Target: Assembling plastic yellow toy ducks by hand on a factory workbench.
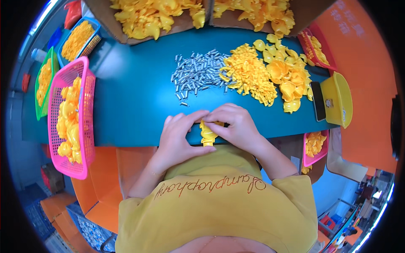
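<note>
At the near edge of the table, a yellow plastic toy part (208, 134) is between my two hands. My left hand (179, 133) curls round its left side, thumb at the lower end and fingers at the top. My right hand (233, 124) pinches at its upper end, thumb and fingertips close together; whether a smaller piece is in that pinch is hidden. Beyond my hands lies a heap of small silver metal cylinders (198, 71). Beside it are a pile of small yellow pieces (249, 74) and, farther right, larger yellow shell-like parts (289, 78).
A pink basket (90, 114) of yellow figures stands left, near green (51, 57) and blue baskets (96, 23). Cardboard boxes (230, 23) of yellow parts line the far side. Right are a red basket (331, 59), a yellow container (339, 99) and a dark phone (318, 101).
</note>
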Motion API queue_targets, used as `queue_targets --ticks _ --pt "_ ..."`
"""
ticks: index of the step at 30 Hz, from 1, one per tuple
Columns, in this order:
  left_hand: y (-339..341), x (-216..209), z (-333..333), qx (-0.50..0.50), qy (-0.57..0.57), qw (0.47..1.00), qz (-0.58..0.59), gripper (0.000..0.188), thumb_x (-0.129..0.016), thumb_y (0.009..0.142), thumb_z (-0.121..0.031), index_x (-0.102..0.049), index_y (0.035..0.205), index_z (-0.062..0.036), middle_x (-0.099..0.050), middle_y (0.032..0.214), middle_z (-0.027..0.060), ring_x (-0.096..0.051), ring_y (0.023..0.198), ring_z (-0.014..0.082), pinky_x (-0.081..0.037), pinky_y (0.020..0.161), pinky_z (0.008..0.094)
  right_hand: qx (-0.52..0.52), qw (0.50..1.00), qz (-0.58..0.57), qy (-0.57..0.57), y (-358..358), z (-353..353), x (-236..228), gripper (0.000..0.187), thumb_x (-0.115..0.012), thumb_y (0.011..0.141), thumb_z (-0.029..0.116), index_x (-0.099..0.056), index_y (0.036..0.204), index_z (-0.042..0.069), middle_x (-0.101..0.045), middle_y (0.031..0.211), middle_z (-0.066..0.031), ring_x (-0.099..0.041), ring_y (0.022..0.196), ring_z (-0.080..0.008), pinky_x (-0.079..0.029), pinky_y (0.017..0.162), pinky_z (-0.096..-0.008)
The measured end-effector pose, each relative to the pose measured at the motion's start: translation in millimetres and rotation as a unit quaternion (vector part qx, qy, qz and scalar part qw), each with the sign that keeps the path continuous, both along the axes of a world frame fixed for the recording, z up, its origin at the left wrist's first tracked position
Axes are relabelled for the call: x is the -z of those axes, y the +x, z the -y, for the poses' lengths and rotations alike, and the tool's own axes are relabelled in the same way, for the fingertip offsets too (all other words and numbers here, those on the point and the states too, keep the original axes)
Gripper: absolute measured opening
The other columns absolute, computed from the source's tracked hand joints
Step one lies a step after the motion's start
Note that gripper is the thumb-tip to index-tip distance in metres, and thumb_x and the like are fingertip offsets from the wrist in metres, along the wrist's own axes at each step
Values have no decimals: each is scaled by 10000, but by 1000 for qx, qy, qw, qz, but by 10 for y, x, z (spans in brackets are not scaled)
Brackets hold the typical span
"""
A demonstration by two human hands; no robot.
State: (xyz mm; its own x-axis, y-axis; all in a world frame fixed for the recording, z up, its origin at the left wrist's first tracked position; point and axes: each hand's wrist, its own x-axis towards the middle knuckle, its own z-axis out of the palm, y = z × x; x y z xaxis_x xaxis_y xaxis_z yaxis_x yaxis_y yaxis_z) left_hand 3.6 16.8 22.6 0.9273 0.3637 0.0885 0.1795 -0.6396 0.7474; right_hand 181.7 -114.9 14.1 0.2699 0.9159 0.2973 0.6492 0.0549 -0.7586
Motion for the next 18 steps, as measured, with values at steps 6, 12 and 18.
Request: queue_targets --ticks 6,12,18 --pt "10 91 37 -5 47 997 59 865 -988 602 -426 -662 1360 -164 -665 983 -15 -577 837 178 -393 822 350 63 985 161 -28 -185 84 -37 135 -830 831 159 -797 960 179 -756 976 25 -677 923 -200 -483 744 -379" --pt "30 54 84 -12 47 999 17 894 -995 590 -410 -646 1371 -149 -699 1067 -22 -554 820 170 -395 832 342 15 995 65 72 -35 31 145 126 -793 858 145 -746 973 125 -748 1062 -37 -689 1039 -288 -533 865 -429" --pt "17 98 103 -48 -1 998 27 978 -1020 552 -395 -609 1402 -139 -687 1051 -25 -534 818 152 -400 817 340 29 996 -34 -77 39 34 21 262 -791 900 254 -704 1103 113 -741 1085 -54 -693 1065 -278 -531 889 -434"
